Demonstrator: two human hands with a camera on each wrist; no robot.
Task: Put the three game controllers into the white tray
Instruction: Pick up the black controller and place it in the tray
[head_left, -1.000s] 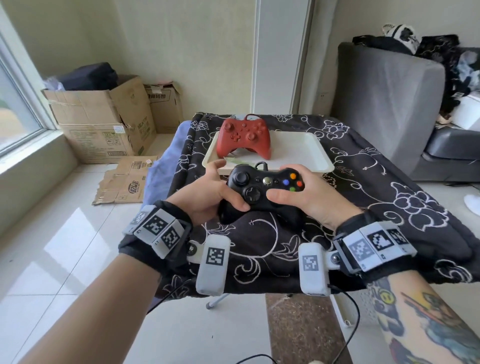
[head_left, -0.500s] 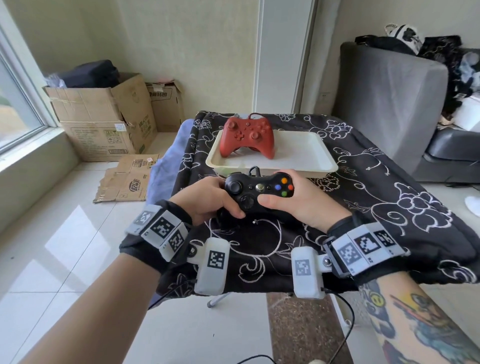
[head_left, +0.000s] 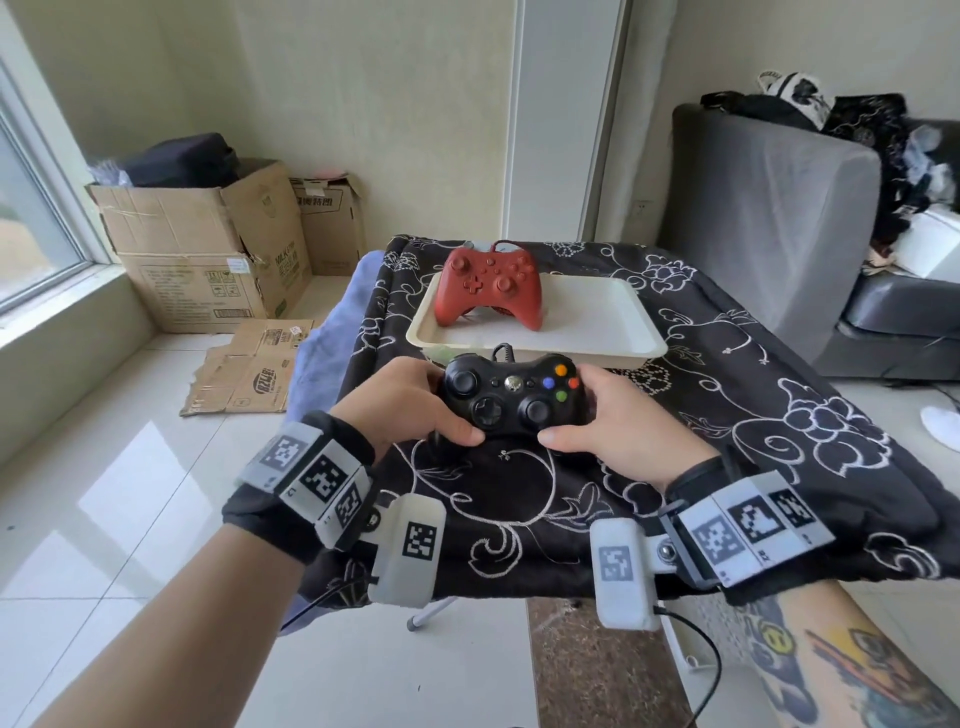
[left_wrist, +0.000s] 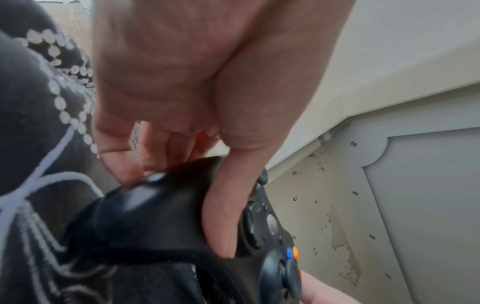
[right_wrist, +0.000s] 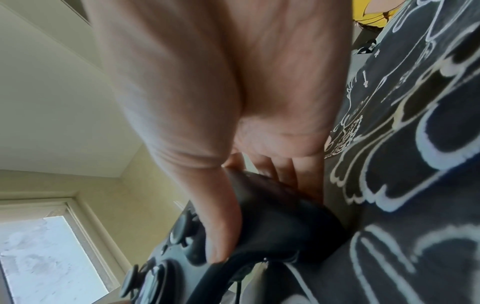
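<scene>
Both my hands on the black wired game controller (head_left: 511, 396) with coloured face buttons. My left hand (head_left: 404, 402) wraps its left handle, thumb (left_wrist: 228, 207) laid along the front face beside the left stick, fingers curled behind. My right hand (head_left: 621, 427) wraps the right handle the same way, thumb (right_wrist: 218, 226) across the front, fingers tucked under. So each grip is closed around this controller, one handle apiece.

The controller sits level, face up, just on my side of the white rectangular plastic tray (head_left: 613, 349), near its front rim. Whether it rests on the cloth or hangs a little above it, I cannot tell. Its cable (head_left: 502, 351) runs off the top edge toward the tray.

Inside the tray, at its left side: the red game controller (head_left: 488, 293), face up, handles pointing at me.

Tray stands on the bench, which is covered by a black cloth with white floral outlines (head_left: 753, 395).
</scene>
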